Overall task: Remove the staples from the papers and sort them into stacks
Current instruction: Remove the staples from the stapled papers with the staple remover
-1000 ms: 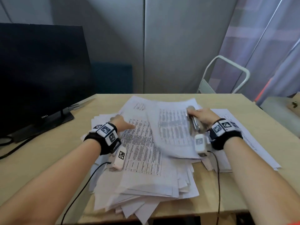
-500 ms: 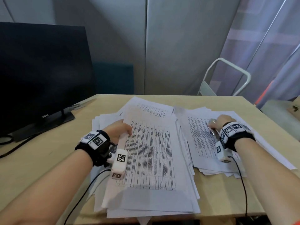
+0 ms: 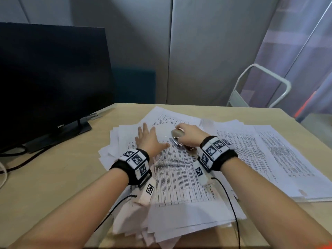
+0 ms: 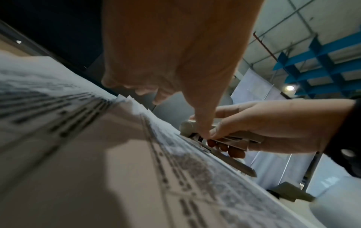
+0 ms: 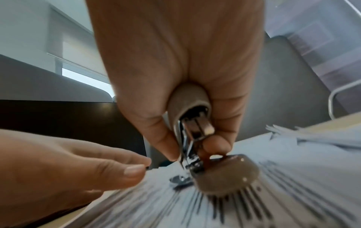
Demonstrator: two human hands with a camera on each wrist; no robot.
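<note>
A loose pile of printed papers (image 3: 179, 180) covers the middle of the wooden table (image 3: 59, 178). A second stack of papers (image 3: 280, 159) lies to its right. My left hand (image 3: 149, 139) lies flat with straight fingers on the top sheet, pressing it down. My right hand (image 3: 188, 136) grips a grey stapler with a metal tongue (image 3: 177, 139), its tip down on the same sheet beside my left thumb. In the right wrist view the stapler (image 5: 192, 123) sits in my curled fingers, its base (image 5: 226, 174) on the paper. The left wrist view shows the stapler (image 4: 218, 138) touching the sheet (image 4: 97, 154).
A dark monitor (image 3: 48, 83) on its stand occupies the table's left rear, with cables (image 3: 16, 155) trailing off the left edge. A white metal chair frame (image 3: 260, 87) stands behind the table at the right. Wrist-camera cords hang off the front edge.
My right hand left the right stack and came left onto the middle pile with the stapler. My left hand slid forward and now lies flat on the top sheet.
</note>
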